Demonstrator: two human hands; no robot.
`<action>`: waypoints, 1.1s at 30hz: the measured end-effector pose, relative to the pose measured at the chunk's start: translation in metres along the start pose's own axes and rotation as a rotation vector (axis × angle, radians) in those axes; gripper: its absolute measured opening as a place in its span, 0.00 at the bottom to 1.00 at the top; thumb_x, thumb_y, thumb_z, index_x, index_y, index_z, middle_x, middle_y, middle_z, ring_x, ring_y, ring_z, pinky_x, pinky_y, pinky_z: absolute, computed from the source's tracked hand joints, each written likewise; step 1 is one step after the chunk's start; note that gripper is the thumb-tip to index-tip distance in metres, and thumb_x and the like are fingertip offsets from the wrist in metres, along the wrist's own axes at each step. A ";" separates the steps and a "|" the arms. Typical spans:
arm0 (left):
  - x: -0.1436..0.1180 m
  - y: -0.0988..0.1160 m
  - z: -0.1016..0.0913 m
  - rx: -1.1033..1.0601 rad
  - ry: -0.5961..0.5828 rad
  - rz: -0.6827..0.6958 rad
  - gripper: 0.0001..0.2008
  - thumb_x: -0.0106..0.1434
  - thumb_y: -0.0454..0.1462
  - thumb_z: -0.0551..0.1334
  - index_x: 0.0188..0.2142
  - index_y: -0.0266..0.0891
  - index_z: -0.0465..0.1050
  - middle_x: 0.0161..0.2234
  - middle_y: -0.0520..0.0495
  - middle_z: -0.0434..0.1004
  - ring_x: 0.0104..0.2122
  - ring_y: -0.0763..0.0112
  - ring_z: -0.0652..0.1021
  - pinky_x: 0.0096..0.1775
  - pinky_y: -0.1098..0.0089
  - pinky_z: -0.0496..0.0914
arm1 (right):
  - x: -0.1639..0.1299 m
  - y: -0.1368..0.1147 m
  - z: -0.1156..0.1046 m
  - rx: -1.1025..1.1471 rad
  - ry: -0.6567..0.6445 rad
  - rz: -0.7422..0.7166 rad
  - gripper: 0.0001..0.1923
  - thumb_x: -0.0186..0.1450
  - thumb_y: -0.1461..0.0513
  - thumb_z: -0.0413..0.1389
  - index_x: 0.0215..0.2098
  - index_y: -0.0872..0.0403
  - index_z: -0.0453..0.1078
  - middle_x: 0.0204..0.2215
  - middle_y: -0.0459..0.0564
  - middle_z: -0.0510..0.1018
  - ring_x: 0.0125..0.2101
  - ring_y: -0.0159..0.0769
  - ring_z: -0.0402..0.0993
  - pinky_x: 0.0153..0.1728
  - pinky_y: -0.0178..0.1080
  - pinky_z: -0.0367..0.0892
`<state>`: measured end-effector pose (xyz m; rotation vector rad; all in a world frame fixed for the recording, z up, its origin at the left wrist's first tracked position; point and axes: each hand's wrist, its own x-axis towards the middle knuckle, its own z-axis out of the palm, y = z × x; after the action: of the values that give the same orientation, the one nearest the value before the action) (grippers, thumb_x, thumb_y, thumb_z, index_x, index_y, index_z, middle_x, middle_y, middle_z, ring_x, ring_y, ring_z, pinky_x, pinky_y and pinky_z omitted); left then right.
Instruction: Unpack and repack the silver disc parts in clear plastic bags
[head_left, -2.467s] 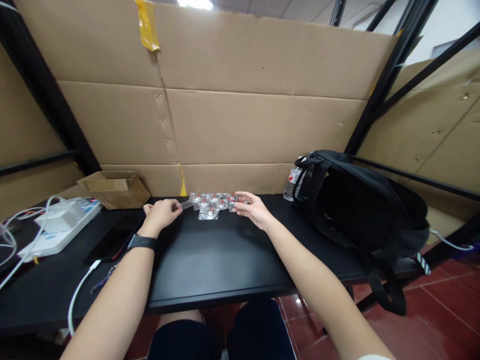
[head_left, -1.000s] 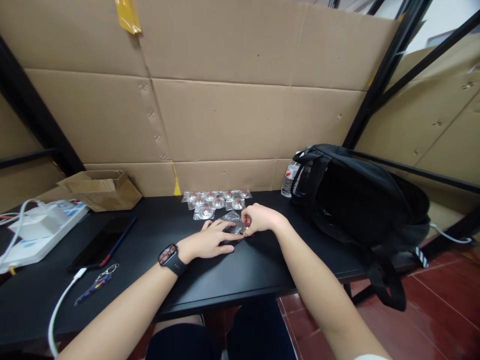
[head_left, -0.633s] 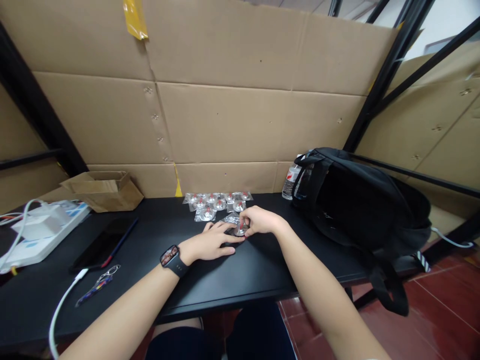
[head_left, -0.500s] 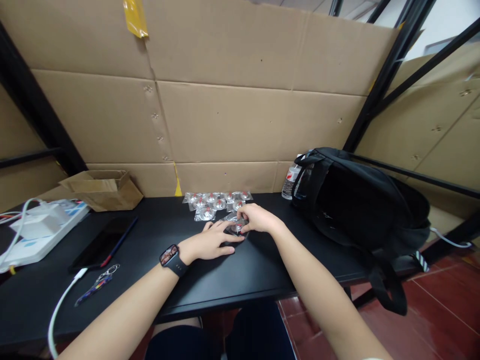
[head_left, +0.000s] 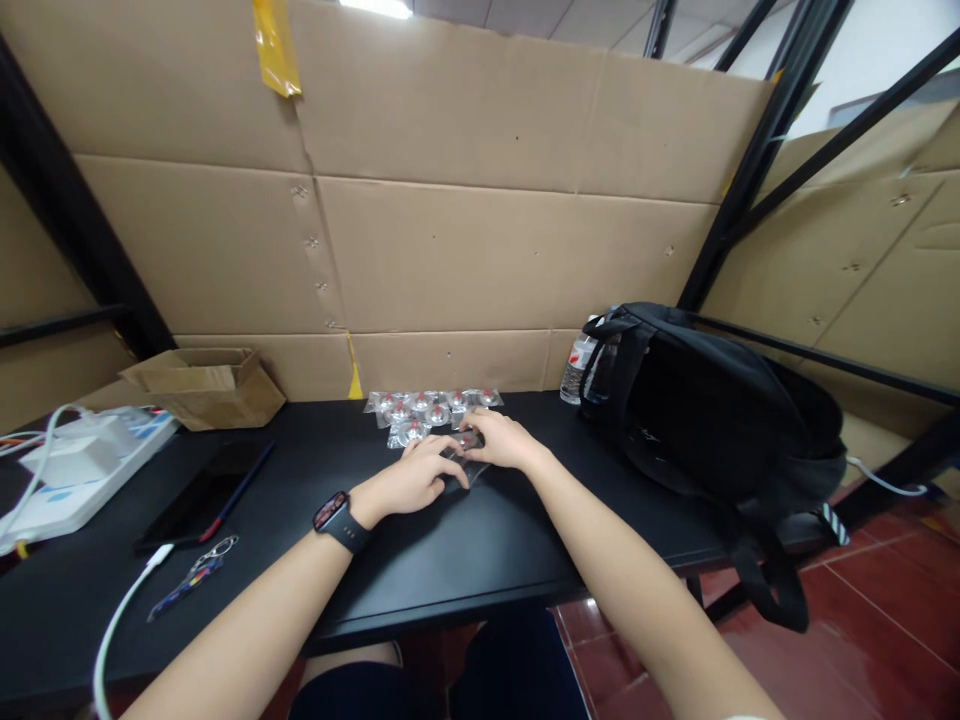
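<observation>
Between my hands is a small clear plastic packet (head_left: 471, 440) with a red-centred piece in it; fingers cover much of it. My right hand (head_left: 504, 438) grips its far right side, thumb and fingertips closed on it. My left hand (head_left: 420, 478), with a smartwatch (head_left: 331, 512) on the wrist, has its bent fingers on the packet's left side. Clear film shows below the fingertips. Just beyond, several similar clear packets (head_left: 437, 413) with round, red-centred pieces lie in rows on the black table (head_left: 450, 560).
A black backpack (head_left: 712, 400) and a water bottle (head_left: 576, 370) stand at the right. On the left are a paper bag (head_left: 217, 385), a white power strip (head_left: 82, 480), a phone (head_left: 206, 495) and a keychain (head_left: 195, 580). A cardboard wall (head_left: 450, 260) closes the back.
My left hand has drawn its spread fingers in and bent them at the packet. My right hand has shifted slightly, still at the packet. The view has tilted up a little.
</observation>
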<state>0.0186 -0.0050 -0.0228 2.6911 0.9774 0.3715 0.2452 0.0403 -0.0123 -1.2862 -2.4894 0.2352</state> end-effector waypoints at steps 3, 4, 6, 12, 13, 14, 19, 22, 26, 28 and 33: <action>0.003 -0.003 0.002 0.009 0.120 -0.007 0.19 0.54 0.25 0.55 0.39 0.46 0.76 0.52 0.48 0.71 0.56 0.58 0.68 0.62 0.53 0.57 | -0.002 0.016 -0.010 0.256 -0.096 -0.140 0.20 0.65 0.54 0.61 0.53 0.52 0.69 0.46 0.51 0.74 0.39 0.36 0.73 0.39 0.36 0.69; 0.004 -0.004 0.003 0.010 0.165 -0.022 0.18 0.54 0.26 0.55 0.40 0.45 0.73 0.49 0.48 0.72 0.54 0.59 0.70 0.60 0.55 0.59 | -0.003 0.021 -0.013 0.316 -0.101 -0.145 0.16 0.68 0.56 0.58 0.53 0.52 0.69 0.45 0.51 0.73 0.36 0.34 0.73 0.38 0.36 0.69; 0.007 -0.006 0.007 0.007 0.257 -0.070 0.15 0.58 0.29 0.57 0.43 0.44 0.70 0.46 0.48 0.74 0.50 0.60 0.72 0.57 0.57 0.60 | -0.005 0.028 -0.017 0.374 -0.103 -0.116 0.13 0.67 0.60 0.58 0.50 0.53 0.68 0.44 0.50 0.73 0.31 0.30 0.71 0.35 0.34 0.69; 0.013 -0.015 0.010 0.016 0.304 -0.172 0.03 0.64 0.40 0.63 0.36 0.44 0.74 0.41 0.50 0.80 0.47 0.58 0.74 0.54 0.57 0.58 | -0.003 0.028 -0.015 0.389 -0.192 -0.147 0.12 0.57 0.59 0.68 0.36 0.55 0.75 0.39 0.46 0.73 0.29 0.28 0.69 0.33 0.31 0.67; 0.013 -0.016 0.009 0.012 0.307 -0.189 0.05 0.64 0.41 0.62 0.34 0.44 0.74 0.40 0.50 0.81 0.47 0.58 0.75 0.54 0.57 0.58 | -0.003 0.028 -0.015 0.393 -0.173 -0.168 0.09 0.59 0.58 0.66 0.35 0.55 0.75 0.39 0.46 0.74 0.30 0.28 0.70 0.34 0.31 0.67; 0.013 -0.017 0.008 0.005 0.317 -0.209 0.06 0.65 0.42 0.62 0.34 0.44 0.75 0.39 0.50 0.82 0.47 0.58 0.75 0.54 0.57 0.58 | -0.002 0.029 -0.015 0.404 -0.155 -0.174 0.08 0.61 0.58 0.65 0.34 0.55 0.76 0.38 0.47 0.74 0.31 0.28 0.70 0.35 0.32 0.66; 0.012 -0.018 0.006 -0.122 0.403 -0.304 0.07 0.64 0.43 0.62 0.35 0.44 0.72 0.38 0.52 0.83 0.41 0.62 0.79 0.51 0.61 0.63 | 0.000 0.036 -0.013 0.605 -0.152 0.015 0.12 0.60 0.55 0.63 0.32 0.56 0.72 0.26 0.45 0.77 0.25 0.30 0.72 0.30 0.32 0.67; 0.015 -0.017 0.012 -0.226 0.457 -0.377 0.08 0.65 0.42 0.61 0.44 0.46 0.67 0.34 0.55 0.84 0.37 0.65 0.81 0.50 0.62 0.64 | 0.003 0.036 -0.003 0.739 -0.110 0.119 0.14 0.58 0.56 0.64 0.35 0.56 0.69 0.25 0.45 0.78 0.21 0.29 0.70 0.27 0.32 0.66; 0.017 -0.016 0.018 -0.166 0.490 -0.404 0.17 0.67 0.40 0.59 0.54 0.46 0.60 0.32 0.55 0.83 0.41 0.61 0.80 0.52 0.58 0.61 | 0.005 0.034 0.007 0.664 -0.049 0.166 0.26 0.57 0.62 0.63 0.53 0.52 0.66 0.21 0.38 0.76 0.18 0.28 0.67 0.24 0.30 0.64; 0.017 -0.016 0.019 -0.104 0.460 -0.381 0.15 0.68 0.40 0.58 0.53 0.47 0.63 0.33 0.53 0.83 0.44 0.60 0.79 0.52 0.56 0.60 | 0.005 0.032 0.008 0.533 -0.061 0.127 0.25 0.58 0.64 0.62 0.54 0.51 0.68 0.22 0.39 0.77 0.19 0.28 0.69 0.27 0.30 0.65; 0.017 -0.015 0.021 0.069 0.376 -0.330 0.13 0.71 0.44 0.53 0.44 0.48 0.76 0.45 0.47 0.79 0.52 0.56 0.72 0.55 0.52 0.57 | 0.003 0.030 -0.001 0.228 -0.117 0.003 0.15 0.62 0.68 0.57 0.44 0.52 0.81 0.32 0.46 0.80 0.32 0.32 0.74 0.38 0.33 0.66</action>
<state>0.0287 0.0140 -0.0445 2.5006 1.5355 0.8018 0.2666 0.0597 -0.0193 -1.2126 -2.4689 0.5921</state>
